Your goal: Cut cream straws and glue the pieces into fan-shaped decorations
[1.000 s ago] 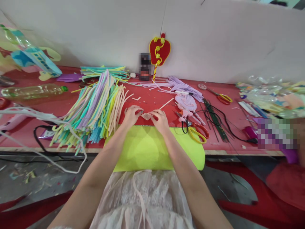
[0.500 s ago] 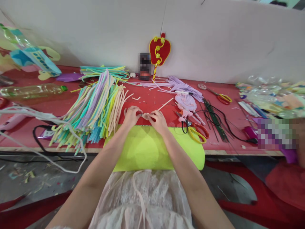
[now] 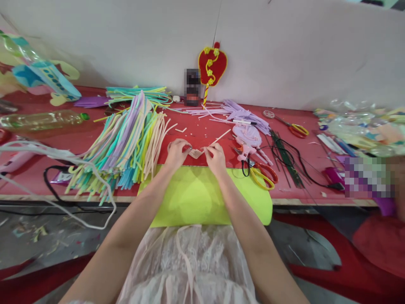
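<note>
Between my hands is a small, pale peach bent piece (image 3: 195,153), which looks like fuzzy pipe cleaner stem. My left hand (image 3: 177,153) pinches its left end between thumb and finger. On the other end, my right hand (image 3: 215,158) pinches with thumb and fingertips. A straight peach stem (image 3: 220,137) lies just beyond my right hand. Left of my left hand, a big bundle of pastel pipe cleaners (image 3: 122,139) spreads over the red table (image 3: 228,156). Under my forearms, a yellow-green sheet (image 3: 193,198) hangs over the table edge.
On the right lie yellow-and-red-handled scissors (image 3: 263,176), pink pliers (image 3: 247,153), a lilac coil (image 3: 247,135) and dark green stems (image 3: 286,162). A red heart-shaped ornament (image 3: 212,67) stands at the wall. A white cable (image 3: 104,211) loops at left. Another person's red clothing (image 3: 379,240) shows at far right.
My hands have moved slightly apart, my right hand shifting right. More of the bent peach piece now shows between my fingers.
</note>
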A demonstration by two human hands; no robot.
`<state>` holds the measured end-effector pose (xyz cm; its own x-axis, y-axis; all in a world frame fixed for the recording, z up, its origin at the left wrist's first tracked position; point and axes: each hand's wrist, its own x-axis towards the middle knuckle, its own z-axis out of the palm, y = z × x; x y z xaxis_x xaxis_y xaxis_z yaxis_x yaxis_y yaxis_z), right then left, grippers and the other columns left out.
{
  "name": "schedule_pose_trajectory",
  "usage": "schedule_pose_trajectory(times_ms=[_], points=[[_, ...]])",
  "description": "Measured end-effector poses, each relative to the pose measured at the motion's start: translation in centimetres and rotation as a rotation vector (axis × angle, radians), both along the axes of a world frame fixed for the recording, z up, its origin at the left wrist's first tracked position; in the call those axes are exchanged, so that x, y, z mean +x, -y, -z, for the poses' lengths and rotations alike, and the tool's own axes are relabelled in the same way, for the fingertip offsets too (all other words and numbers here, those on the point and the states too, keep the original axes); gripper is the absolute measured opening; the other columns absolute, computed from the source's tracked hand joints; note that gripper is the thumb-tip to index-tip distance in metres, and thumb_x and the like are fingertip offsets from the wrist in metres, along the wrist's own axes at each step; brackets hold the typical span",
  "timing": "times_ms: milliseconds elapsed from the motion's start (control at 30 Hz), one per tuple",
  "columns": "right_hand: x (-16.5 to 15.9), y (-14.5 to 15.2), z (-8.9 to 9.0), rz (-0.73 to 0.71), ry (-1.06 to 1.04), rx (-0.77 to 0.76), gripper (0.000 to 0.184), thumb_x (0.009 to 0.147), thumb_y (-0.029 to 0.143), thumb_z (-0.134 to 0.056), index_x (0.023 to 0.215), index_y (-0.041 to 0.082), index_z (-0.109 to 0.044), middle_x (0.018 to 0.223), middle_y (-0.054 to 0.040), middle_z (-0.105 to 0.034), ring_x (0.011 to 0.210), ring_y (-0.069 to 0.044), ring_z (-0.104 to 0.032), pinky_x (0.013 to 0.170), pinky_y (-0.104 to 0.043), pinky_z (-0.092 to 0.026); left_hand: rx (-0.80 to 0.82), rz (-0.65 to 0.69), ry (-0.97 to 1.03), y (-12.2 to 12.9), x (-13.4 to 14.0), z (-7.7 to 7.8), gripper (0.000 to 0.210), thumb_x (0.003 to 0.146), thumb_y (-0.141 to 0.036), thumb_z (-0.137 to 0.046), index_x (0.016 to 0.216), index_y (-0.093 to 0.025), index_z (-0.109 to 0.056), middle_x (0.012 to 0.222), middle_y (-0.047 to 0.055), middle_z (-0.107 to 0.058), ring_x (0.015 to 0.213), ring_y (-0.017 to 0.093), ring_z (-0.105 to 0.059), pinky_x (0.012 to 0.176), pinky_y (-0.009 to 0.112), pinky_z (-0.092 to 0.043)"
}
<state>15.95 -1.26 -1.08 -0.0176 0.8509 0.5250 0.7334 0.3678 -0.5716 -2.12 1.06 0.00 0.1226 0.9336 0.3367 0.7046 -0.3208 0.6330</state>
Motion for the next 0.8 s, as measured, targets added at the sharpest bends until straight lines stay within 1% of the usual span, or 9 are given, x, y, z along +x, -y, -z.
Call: schedule_pose_trajectory(times_ms=[133,333,433,500,567,667,700,733,800], points=[[0.2,-0.2,0.4,-0.014,0.026,-0.033,0.032,0.090,0.037,-0.043,0.085,0.021,-0.071,0.086,-0.0081,-0.057,0.085,-0.022,-0.052,0.082,-0.036,-0.044,0.020,0.018,-0.040,0.2,0.8,0.2,0.010,0.078,-0.023,-0.060,0.086,-0.025,-0.066,0.105,0.003,-0.062,0.105,0.021,-0.054,0.102,0.042,-0.029],[0.3,-0.2,0.4,0.013,0.016,-0.028,0.033,0.091,0.037,-0.041,0.085,0.022,-0.070,0.087,-0.0075,-0.058,0.084,-0.021,-0.054,0.081,-0.035,-0.044,0.045,0.038,-0.038,0.3,0.7,0.2,0.014,0.082,-0.021,-0.054,0.091,-0.024,-0.064,0.107,0.003,-0.062,0.104,0.020,-0.054,0.102,0.040,-0.030],[0.2,0.1,-0.2,0.026,0.008,-0.024,0.034,0.091,0.037,-0.040,0.083,0.021,-0.068,0.085,-0.0077,-0.059,0.082,-0.020,-0.055,0.080,-0.034,-0.044,0.021,0.059,-0.049,0.4,0.8,0.2,0.014,0.079,-0.026,-0.058,0.092,-0.025,-0.064,0.108,0.004,-0.062,0.105,0.021,-0.054,0.102,0.041,-0.029],[0.5,0.6,-1.2,0.056,0.002,0.003,0.034,0.092,0.038,-0.038,0.086,0.020,-0.067,0.084,-0.0081,-0.060,0.082,-0.020,-0.055,0.079,-0.033,-0.044,0.002,0.062,-0.075,0.5,0.9,0.3,0.015,0.078,-0.026,-0.060,0.092,-0.026,-0.064,0.108,0.003,-0.062,0.105,0.021,-0.054,0.103,0.042,-0.028],[1.7,1.2,-2.5,0.146,-0.001,0.047,0.034,0.092,0.039,-0.037,0.089,0.019,-0.065,0.086,-0.0090,-0.062,0.082,-0.020,-0.056,0.080,-0.033,-0.044,-0.008,0.048,-0.078,0.7,1.0,0.4,0.013,0.078,-0.025,-0.060,0.091,-0.026,-0.064,0.107,0.002,-0.062,0.104,0.021,-0.054,0.102,0.042,-0.027],[5.3,1.8,-4.6,0.423,0.034,0.026,0.038,0.090,0.045,-0.038,0.087,0.017,-0.063,0.082,-0.0114,-0.063,0.080,-0.023,-0.057,0.079,-0.036,-0.043,-0.004,0.056,-0.042,0.7,1.1,0.3,0.011,0.082,-0.027,-0.057,0.090,-0.026,-0.064,0.106,0.002,-0.063,0.104,0.019,-0.055,0.102,0.041,-0.027],[6.7,1.8,-5.1,0.507,0.051,-0.025,0.039,0.088,0.046,-0.039,0.088,0.016,-0.063,0.083,-0.0129,-0.064,0.081,-0.024,-0.058,0.079,-0.037,-0.043,-0.001,0.056,-0.029,0.7,1.1,0.2,0.011,0.083,-0.027,-0.055,0.090,-0.026,-0.064,0.106,0.002,-0.063,0.104,0.019,-0.055,0.103,0.041,-0.027],[8.2,1.7,-5.5,0.585,0.079,-0.124,0.040,0.086,0.048,-0.041,0.088,0.015,-0.064,0.083,-0.0144,-0.065,0.081,-0.026,-0.060,0.077,-0.038,-0.044,0.001,0.051,-0.018,0.7,1.0,0.1,0.013,0.085,-0.028,-0.052,0.091,-0.025,-0.064,0.106,0.002,-0.063,0.104,0.019,-0.055,0.103,0.041,-0.027],[10.8,1.4,-5.8,0.687,0.167,-0.396,0.046,0.081,0.053,-0.045,0.091,0.013,-0.064,0.086,-0.0178,-0.066,0.085,-0.029,-0.062,0.076,-0.039,-0.045,-0.003,0.038,-0.001,0.7,0.9,-0.2,0.014,0.086,-0.027,-0.051,0.091,-0.025,-0.063,0.106,0.002,-0.063,0.105,0.018,-0.055,0.102,0.041,-0.027]])
